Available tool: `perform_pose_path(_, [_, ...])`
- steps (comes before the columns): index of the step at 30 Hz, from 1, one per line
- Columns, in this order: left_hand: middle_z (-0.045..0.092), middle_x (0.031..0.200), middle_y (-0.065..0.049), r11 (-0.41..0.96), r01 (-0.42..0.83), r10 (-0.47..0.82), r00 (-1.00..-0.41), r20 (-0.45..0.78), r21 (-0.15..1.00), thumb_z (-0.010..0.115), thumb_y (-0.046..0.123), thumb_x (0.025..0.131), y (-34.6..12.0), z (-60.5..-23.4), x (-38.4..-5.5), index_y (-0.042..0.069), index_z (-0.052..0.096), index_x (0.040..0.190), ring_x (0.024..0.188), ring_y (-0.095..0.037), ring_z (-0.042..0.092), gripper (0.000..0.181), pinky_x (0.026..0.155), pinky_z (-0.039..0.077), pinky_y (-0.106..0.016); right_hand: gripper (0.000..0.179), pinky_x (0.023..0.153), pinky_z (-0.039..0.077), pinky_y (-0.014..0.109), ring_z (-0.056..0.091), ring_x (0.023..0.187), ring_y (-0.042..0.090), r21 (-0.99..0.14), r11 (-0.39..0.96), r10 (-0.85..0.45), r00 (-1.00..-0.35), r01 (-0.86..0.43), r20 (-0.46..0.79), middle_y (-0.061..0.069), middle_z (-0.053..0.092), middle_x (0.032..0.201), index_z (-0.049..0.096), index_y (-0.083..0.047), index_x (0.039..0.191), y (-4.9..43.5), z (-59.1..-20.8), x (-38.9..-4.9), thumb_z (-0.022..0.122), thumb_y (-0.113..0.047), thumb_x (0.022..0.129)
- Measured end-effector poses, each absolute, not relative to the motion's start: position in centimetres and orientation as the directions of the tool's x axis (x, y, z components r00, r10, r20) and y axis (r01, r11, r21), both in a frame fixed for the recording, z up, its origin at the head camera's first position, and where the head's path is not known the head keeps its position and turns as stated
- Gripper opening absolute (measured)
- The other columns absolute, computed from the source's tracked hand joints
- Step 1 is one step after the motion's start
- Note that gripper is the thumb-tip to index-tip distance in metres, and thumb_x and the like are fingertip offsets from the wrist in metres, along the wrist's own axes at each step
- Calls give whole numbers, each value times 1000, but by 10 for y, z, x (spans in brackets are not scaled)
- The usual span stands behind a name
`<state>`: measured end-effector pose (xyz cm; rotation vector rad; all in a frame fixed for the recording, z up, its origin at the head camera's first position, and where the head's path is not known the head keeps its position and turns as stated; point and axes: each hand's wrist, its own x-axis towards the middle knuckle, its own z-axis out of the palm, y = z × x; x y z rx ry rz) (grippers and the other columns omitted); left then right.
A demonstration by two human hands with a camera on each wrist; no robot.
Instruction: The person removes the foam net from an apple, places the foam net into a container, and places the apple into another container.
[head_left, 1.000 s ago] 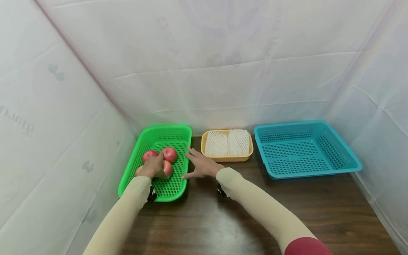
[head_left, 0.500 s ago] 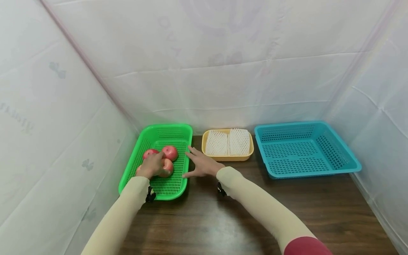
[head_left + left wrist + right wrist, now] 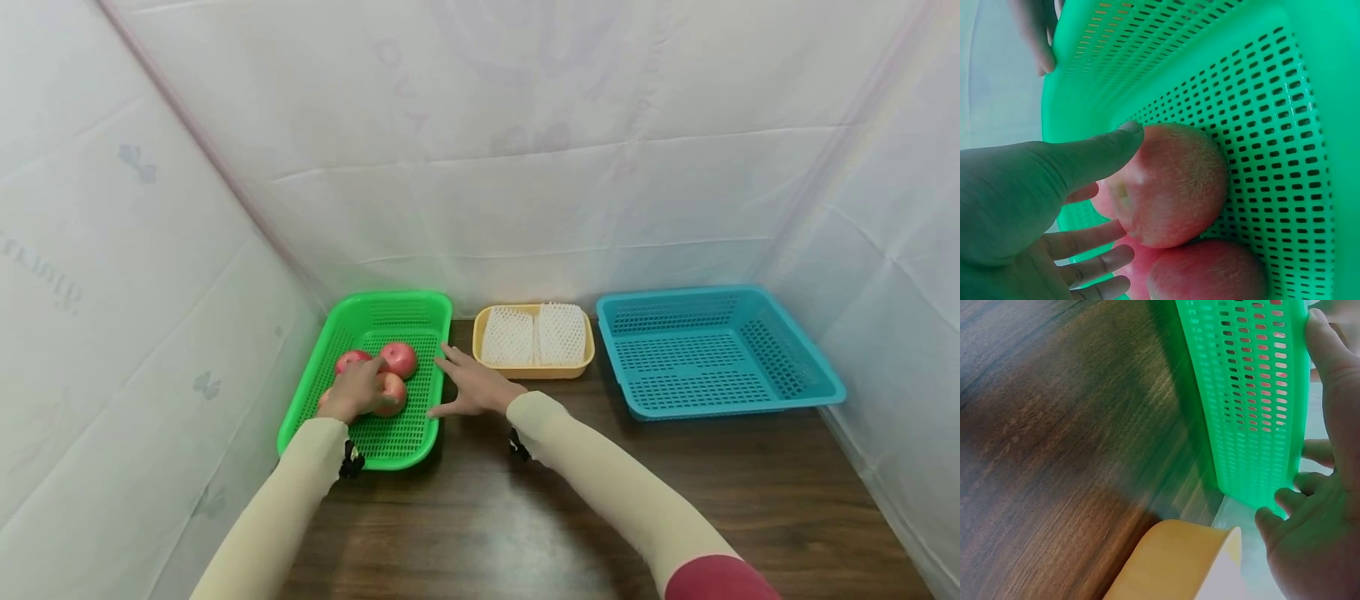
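Observation:
Several red apples lie together in a green perforated basket at the left of the head view. My left hand reaches in over them, its palm hiding part of the group. In the left wrist view its thumb lies along the edge of the nearest apple, and the loosely extended fingers are beside the apples, not wrapped round one. My right hand is at the basket's right side, fingers spread. From the right wrist view, the thumb and fingertips are at the green rim.
Right of the green basket stands a small yellow tray with two white foam net sleeves in it. A larger blue perforated basket sits farther right. All rest on a dark wooden table between white cloth walls.
My left hand has shifted slightly left over the apples, and more of the nearest apple shows. The right hand stays at the basket's rim.

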<state>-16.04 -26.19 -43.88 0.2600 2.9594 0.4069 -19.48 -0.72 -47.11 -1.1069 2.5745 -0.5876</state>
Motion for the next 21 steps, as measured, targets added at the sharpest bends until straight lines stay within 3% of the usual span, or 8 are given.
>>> perform_pose_path(9, [65,124,-27,939,161,194,-978,-81,304,87,21,81,-261,-437,-162,-4,60,131,115,-51,58,61,91,49,-64,108,124,21,41,11,157,30,-395,641,-735,-674,-658,-70,9,3,172,21,-14,165,-5,-474,-201,60,-77,87])
perform_pose_path(15, [65,125,-26,939,141,175,-981,-80,314,85,23,84,-259,-437,-164,-4,57,136,114,-50,59,65,90,49,-64,104,126,15,42,6,158,30,-298,652,-744,-665,-697,-72,10,5,172,20,-17,165,-3,-471,-203,55,-78,89])
perform_pose_path(21, [65,124,-26,934,140,172,-983,-70,330,84,23,86,-257,-438,-164,-3,55,138,114,-49,59,65,89,49,-64,101,123,24,51,18,155,37,-236,646,-748,-664,-726,-7,11,16,171,22,-23,165,3,-468,-204,52,-80,88])
